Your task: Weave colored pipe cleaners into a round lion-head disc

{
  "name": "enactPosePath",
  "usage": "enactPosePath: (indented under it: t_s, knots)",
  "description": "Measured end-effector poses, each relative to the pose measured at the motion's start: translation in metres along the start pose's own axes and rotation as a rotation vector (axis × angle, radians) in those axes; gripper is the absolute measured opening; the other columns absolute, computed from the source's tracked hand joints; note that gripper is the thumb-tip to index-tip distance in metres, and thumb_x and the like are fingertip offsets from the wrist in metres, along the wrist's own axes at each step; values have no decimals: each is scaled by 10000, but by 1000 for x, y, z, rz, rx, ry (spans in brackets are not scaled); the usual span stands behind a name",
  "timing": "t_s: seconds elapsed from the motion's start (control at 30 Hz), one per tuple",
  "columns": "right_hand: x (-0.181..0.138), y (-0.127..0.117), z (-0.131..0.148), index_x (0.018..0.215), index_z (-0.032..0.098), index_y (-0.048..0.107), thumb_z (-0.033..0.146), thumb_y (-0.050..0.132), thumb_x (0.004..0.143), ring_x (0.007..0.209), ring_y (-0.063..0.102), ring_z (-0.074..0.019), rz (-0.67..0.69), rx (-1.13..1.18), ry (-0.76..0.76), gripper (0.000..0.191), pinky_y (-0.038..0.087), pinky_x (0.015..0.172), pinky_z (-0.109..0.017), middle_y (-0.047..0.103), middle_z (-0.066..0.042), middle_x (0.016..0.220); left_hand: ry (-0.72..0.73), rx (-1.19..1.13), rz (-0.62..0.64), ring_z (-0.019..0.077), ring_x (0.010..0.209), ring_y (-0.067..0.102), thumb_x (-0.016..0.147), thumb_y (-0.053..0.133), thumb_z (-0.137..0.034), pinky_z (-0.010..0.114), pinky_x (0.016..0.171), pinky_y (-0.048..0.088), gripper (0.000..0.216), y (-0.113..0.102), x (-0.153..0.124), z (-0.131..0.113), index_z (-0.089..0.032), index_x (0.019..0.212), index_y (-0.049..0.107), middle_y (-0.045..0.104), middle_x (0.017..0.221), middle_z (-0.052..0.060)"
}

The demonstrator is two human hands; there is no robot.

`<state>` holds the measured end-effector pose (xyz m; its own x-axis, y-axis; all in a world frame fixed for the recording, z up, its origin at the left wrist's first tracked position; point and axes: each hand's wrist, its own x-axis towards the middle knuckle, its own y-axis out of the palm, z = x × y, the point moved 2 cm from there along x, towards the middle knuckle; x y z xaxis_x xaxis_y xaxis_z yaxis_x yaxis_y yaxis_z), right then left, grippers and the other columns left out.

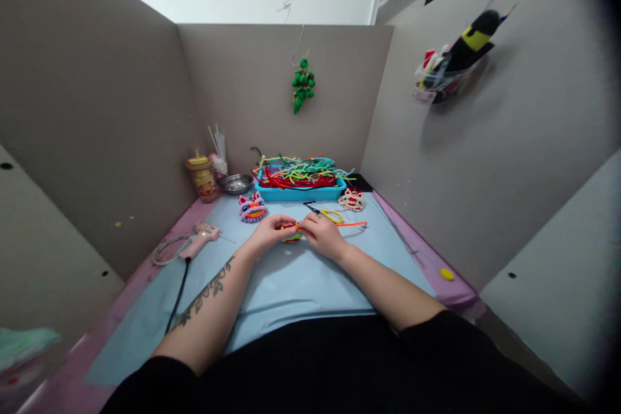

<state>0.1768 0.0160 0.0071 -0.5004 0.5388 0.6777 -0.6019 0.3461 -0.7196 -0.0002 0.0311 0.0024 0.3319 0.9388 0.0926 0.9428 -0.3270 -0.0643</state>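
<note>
My left hand (269, 233) and my right hand (323, 235) meet over the light blue mat (291, 284), both pinched on a small red and yellow pipe-cleaner piece (291, 231) held between them. Just beyond my right hand lie a yellow pipe-cleaner loop (332, 214), an orange pipe cleaner (353, 224) and small black scissors (312, 208). A pink finished pipe-cleaner figure (252, 207) sits beyond my left hand. A white and red one (352, 200) sits beyond my right hand.
A blue tray (301, 192) heaped with coloured pipe cleaners stands at the back. Left of it are a metal bowl (236, 184) and a lidded cup (202, 178). A pink glue gun (198, 237) with its cord lies left. Grey partition walls enclose the desk; a green ornament (303, 85) hangs behind.
</note>
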Motion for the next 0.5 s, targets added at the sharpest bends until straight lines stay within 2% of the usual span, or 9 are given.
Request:
enactPosePath:
  t_s: [0.5]
  knots:
    - [0,1,-3,890,199,658,188,507,855,750,548,-144,5,191,20,155,440,701,-260,582,-51,847,41,29,-9,160,719,639,604,773,-412,294,717,474,467,-3,3,4,-108,937,651,700,834,81]
